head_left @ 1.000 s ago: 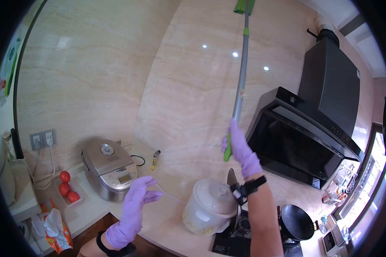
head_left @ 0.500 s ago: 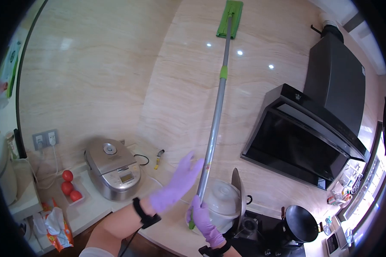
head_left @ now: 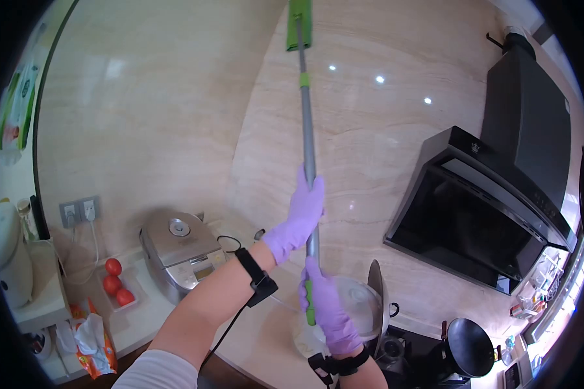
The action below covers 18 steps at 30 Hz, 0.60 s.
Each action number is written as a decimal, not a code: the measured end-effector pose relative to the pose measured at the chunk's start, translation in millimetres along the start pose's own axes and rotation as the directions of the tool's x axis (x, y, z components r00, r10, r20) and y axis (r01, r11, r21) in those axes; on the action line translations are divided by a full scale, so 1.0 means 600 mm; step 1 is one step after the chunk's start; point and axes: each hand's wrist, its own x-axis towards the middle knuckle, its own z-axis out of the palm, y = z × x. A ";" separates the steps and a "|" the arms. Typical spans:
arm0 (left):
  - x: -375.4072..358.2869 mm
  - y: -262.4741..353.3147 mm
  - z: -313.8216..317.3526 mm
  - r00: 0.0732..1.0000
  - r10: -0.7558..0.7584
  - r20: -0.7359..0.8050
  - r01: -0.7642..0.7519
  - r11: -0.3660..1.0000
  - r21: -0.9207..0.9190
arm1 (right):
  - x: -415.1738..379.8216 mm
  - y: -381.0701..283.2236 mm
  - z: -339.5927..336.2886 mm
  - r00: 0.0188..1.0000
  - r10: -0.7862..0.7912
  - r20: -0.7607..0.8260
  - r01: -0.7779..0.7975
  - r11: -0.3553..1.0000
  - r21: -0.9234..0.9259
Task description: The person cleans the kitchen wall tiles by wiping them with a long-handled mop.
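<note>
A long grey pole (head_left: 308, 123) with green joints rises up the marbled wall and carries a flat green mop head (head_left: 299, 26) at its top. My left hand (head_left: 302, 211), in a purple glove, is wrapped round the middle of the pole. Lower down, my right hand (head_left: 328, 305), gloved in purple too, grips the pole near its green end (head_left: 310, 303). The mop head lies against the wall near the top edge of the view. Behind my right hand are a white lidded bowl (head_left: 357, 301) and an upright lid (head_left: 377, 285).
A rice cooker (head_left: 182, 243) and a tray with several red tomatoes (head_left: 113, 285) stand on the left counter, near an orange packet (head_left: 96, 343). At right, a black range hood (head_left: 467, 214) hangs over a stove with a black wok (head_left: 468, 347).
My left hand, open beside the pole before, has moved up and closed round it. The mop head has shifted left, and the pole now stands more upright. The view has moved slightly.
</note>
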 end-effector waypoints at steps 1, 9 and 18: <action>-0.009 -0.011 -0.004 1.000 0.009 -0.018 -0.009 1.000 0.018 | 0.003 0.021 -0.006 1.000 -0.002 0.007 0.002 0.999 0.042; -0.126 -0.070 0.021 1.000 -0.014 0.028 0.009 0.987 0.160 | -0.069 0.138 -0.039 0.998 0.009 -0.055 0.003 0.975 0.223; -0.261 -0.116 0.109 0.969 -0.026 0.247 -0.050 0.954 0.296 | -0.159 0.297 -0.080 0.920 0.041 -0.390 0.127 0.910 0.394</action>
